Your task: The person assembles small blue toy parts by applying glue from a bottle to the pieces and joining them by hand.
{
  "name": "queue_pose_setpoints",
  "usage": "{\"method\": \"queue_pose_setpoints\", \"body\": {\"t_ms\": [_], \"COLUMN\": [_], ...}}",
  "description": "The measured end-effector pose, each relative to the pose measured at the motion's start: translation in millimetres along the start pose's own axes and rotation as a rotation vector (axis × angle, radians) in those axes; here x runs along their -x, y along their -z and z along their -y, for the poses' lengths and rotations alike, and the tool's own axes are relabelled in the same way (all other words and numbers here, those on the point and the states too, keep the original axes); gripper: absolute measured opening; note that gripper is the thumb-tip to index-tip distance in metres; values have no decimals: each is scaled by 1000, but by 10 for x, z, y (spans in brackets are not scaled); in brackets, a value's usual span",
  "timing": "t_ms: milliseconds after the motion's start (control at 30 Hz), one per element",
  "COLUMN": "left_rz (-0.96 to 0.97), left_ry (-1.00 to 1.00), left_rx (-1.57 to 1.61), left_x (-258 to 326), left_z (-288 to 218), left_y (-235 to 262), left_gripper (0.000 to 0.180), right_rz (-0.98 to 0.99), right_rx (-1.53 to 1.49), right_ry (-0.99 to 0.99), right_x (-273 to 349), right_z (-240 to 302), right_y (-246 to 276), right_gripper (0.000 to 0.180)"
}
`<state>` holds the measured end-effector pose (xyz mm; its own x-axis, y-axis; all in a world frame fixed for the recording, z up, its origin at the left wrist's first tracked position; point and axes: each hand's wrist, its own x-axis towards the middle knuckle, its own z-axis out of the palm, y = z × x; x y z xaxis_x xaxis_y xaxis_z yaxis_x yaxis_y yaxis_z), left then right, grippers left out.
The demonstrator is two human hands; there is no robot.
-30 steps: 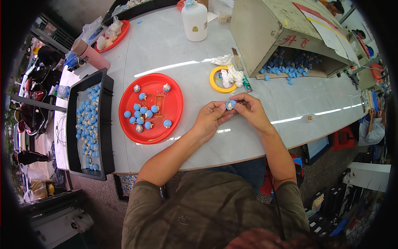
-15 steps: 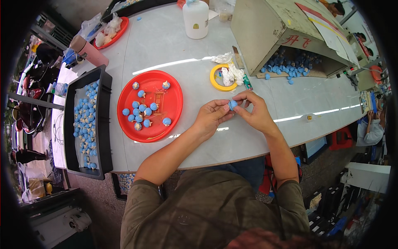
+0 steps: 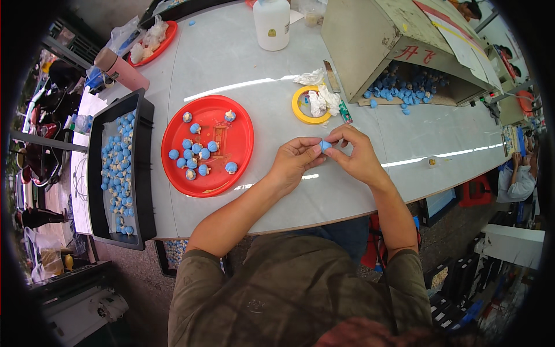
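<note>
Between my fingertips is a small blue ball-like piece (image 3: 325,146), partly covered by the fingers. My left hand (image 3: 296,162) pinches it from the left with thumb and fingers. From the other side my right hand (image 3: 356,156) grips the same piece, its thumb and forefinger closed on it. To the left of my hands lies a round red plate (image 3: 243,139), holding several blue balls (image 3: 204,153) with pale, whitish tufts. A black tray (image 3: 143,173) farther left is filled with many more such blue balls (image 3: 120,165).
Beyond my hands lie a yellow ring (image 3: 297,110) and crumpled white tissue (image 3: 325,103). A metal box (image 3: 361,43) with loose blue pieces (image 3: 404,89) in its opening stands at the far right. A white bottle (image 3: 272,26) and a pink flask (image 3: 124,72) stand farther back.
Both hands stay almost in place, still pinching the blue piece, which has turned slightly between the fingers. The whole view has shifted a little.
</note>
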<state>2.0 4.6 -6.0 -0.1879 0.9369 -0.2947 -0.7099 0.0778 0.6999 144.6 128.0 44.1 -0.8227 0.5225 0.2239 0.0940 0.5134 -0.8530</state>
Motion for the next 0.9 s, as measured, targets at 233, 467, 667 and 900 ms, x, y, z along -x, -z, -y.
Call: {"method": "queue_pose_setpoints", "body": {"t_ms": [233,467,667,900], "left_rz": [-90,-90,-143,-166], "left_ry": [78,226,185,131], "left_rx": [-54,-101,-135,-142], "left_x": [18,58,26,12], "left_z": [-99,-169,-127,-41], "left_y": [-108,-96,-95,-72], "left_gripper": [29,28,23,23], "right_rz": [47,-39,-5,-41], "right_rx": [-342,-323,-714,-754], "right_ry": [-381,-419,-673,-684], "right_x": [37,100,83,89], "right_z": [-80,-125,-58,-35], "right_y": [-98,-335,-327,-395], "right_gripper": [22,29,33,27]}}
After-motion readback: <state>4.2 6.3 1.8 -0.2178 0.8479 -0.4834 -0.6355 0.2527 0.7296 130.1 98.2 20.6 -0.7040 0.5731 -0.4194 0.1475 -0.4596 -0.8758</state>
